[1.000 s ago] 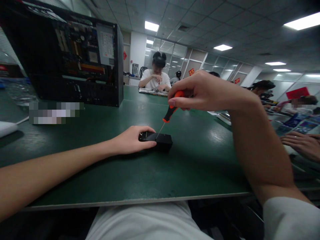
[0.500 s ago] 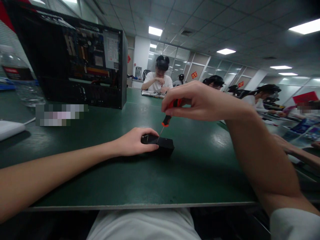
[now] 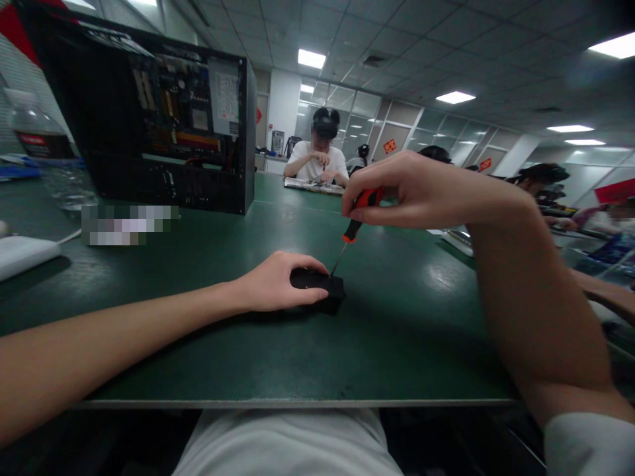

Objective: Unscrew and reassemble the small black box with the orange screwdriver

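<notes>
A small flat black box (image 3: 331, 291) lies on the green table (image 3: 297, 357) in front of me. My left hand (image 3: 278, 283) is closed over its left side and holds it down. My right hand (image 3: 411, 188) hovers above, fingers pinched round the orange and black handle of a screwdriver (image 3: 358, 217). The thin shaft slants down and left, and its tip rests on the box's top near my left fingers.
An open black computer case (image 3: 149, 125) stands at the back left, with a water bottle (image 3: 44, 158) and a white object (image 3: 24, 254) beside it. A person (image 3: 317, 155) sits across the table; other people work along the right side.
My right hand has shifted a little to the right and the screwdriver's tip has moved towards the box's right end. My left hand stays on the box.
</notes>
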`<act>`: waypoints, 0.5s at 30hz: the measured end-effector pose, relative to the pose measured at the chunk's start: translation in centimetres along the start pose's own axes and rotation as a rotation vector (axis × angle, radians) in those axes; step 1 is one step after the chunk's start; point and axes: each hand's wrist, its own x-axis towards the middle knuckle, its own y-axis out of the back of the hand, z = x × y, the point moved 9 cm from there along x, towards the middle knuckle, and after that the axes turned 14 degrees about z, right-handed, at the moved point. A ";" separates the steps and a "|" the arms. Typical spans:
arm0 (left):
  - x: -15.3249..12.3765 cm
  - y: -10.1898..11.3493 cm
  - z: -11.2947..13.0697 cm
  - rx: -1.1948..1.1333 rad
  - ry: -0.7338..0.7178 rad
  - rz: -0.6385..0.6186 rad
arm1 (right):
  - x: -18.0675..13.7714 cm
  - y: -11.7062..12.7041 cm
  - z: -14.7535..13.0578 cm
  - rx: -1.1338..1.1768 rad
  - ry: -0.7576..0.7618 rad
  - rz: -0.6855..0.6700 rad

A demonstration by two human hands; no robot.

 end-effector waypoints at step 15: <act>-0.1 -0.1 -0.1 0.001 -0.009 -0.024 | 0.0 0.0 -0.2 0.003 -0.012 -0.030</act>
